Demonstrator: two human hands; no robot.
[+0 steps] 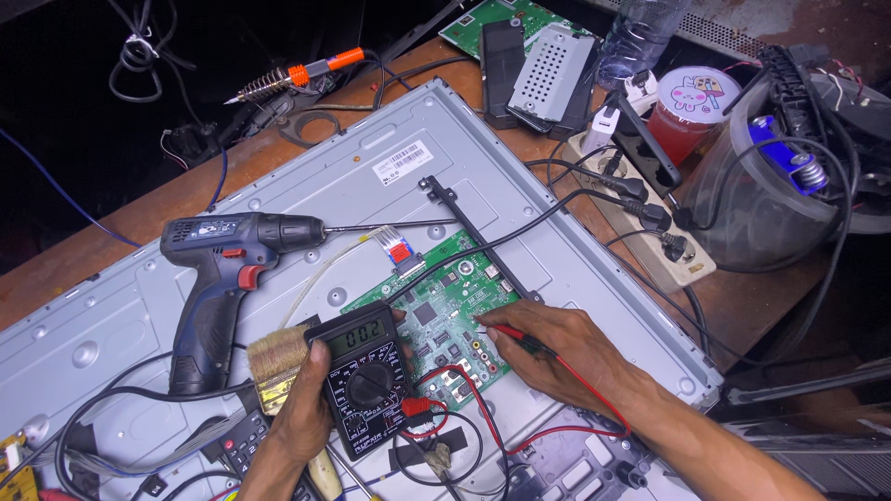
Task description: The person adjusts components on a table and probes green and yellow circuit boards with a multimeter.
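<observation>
Hands first: the left hand (299, 408) is clamped around a black multimeter (365, 382), thumb lying up its left edge beside the lit display, dial facing the camera. The right hand (548, 353) is closed in a pinch on a red probe (504, 329), whose tip touches the green circuit board (445, 320) just ahead of the fingers. The two hands are apart, with the board's lower corner and the meter's red lead (483, 408) between them; that lead loops from the meter's lower right, runs under the right wrist and comes back up to the probe. A black lead curls below the meter.

Just left of the left hand lies a paintbrush (277, 357) with tan bristles, touching the meter's edge. Beyond it, farther left, a blue cordless drill (218, 278) lies on its side, its long bit pointing toward the board. Board, brush and drill all rest on a grey metal panel (353, 176), which lies on the wooden desk (121, 223).

Well ahead of the left hand, on the desk's far edge, lies a soldering iron (288, 79) with an orange grip. Ahead of the right hand a power strip (650, 213) holds several black plugs, with a red-filled cup (691, 107) behind it and a clear bottle (640, 37) farther back.
</observation>
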